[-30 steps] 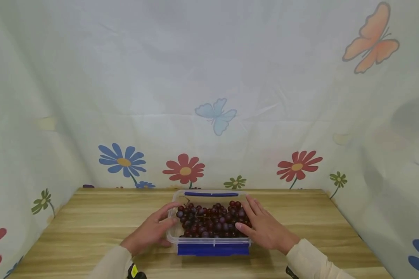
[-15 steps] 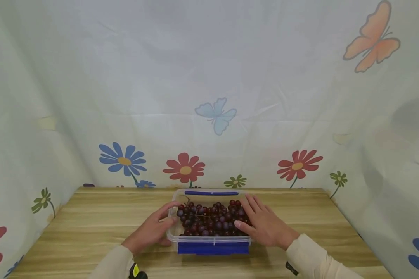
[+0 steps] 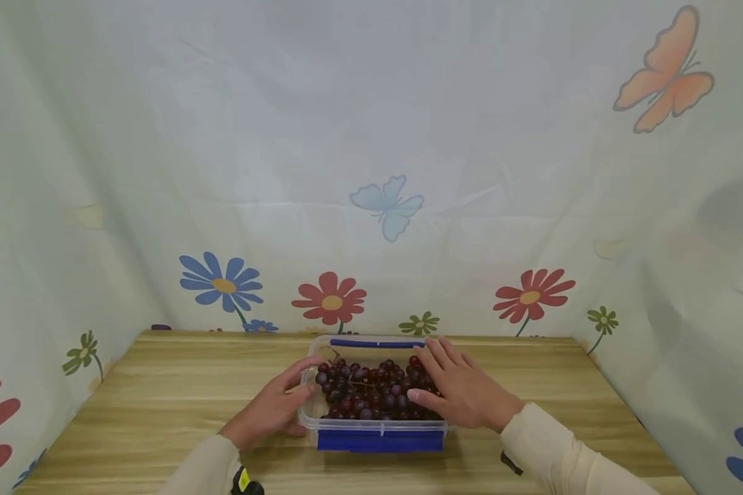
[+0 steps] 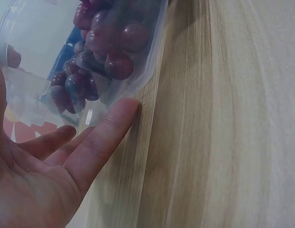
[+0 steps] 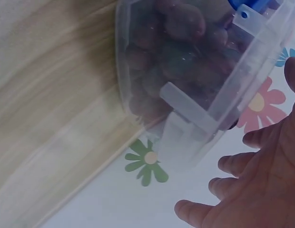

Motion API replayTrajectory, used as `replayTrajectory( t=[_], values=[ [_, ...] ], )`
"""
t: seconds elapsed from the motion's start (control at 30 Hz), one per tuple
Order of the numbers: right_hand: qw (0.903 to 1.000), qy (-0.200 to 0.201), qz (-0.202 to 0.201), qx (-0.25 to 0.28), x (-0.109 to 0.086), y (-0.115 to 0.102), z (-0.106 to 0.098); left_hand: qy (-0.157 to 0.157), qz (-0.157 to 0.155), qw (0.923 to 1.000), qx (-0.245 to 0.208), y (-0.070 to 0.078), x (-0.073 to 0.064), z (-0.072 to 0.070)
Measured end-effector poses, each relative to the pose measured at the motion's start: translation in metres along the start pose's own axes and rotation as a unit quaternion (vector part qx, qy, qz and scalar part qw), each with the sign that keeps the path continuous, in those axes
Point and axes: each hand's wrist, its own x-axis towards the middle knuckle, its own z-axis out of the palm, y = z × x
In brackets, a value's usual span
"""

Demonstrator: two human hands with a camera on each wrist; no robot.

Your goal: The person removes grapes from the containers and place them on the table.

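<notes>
A clear plastic food box (image 3: 308, 418) with blue clips stands on the table, holding bunches of dark red grapes (image 3: 371, 395). My left hand (image 3: 272, 405) grips its left side, the thumb and index finger at the rim. In the left wrist view the other fingers (image 4: 104, 137) touch the outer wall low down. Over the right rim hovers my right hand (image 3: 464, 392), fingers straight and spread. Seen from the right wrist, these fingers (image 5: 233, 164) are apart from the box's right wall. The right hand hides the box's right rim and some grapes in the head view.
The wood-grain table (image 3: 204, 371) reaches back to a pale cloth backdrop (image 3: 285, 137) printed with flowers and butterflies. More of this cloth hangs at both sides. A blue clip (image 3: 380, 441) hangs at the box's front.
My right hand has shifted slightly left and up, further over the box. The left hand keeps its hold, and the box has stayed in place. The head view has shifted slightly.
</notes>
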Motion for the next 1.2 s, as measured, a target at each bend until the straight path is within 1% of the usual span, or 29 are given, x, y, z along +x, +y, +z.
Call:
replayTrajectory(
  t=[0.23,0.4,0.63,0.8,1.07,1.2],
  values=[
    [0.9997,-0.007,-0.018,-0.011,0.005,-0.007,-0.003,-0.001,-0.004,1.0000,0.001,-0.001,0.000,0.000],
    [0.9994,-0.026,-0.021,-0.014,0.008,-0.011,-0.002,-0.005,-0.004,1.0000,-0.003,-0.001,-0.001,0.000],
    [0.9980,-0.047,-0.037,-0.020,0.013,-0.017,-0.005,0.005,-0.016,0.9999,-0.001,-0.002,-0.002,0.002],
    [0.9970,-0.059,-0.038,-0.032,0.017,-0.021,-0.008,0.002,-0.013,0.9999,-0.004,-0.003,-0.002,0.001],
    [0.9936,-0.081,-0.031,-0.073,0.020,-0.026,-0.008,0.006,-0.012,0.9999,0.003,-0.003,-0.002,0.002],
    [0.9908,-0.090,-0.036,-0.094,0.022,-0.030,-0.006,0.007,-0.008,0.9999,0.003,-0.002,-0.002,0.001]
  ],
)
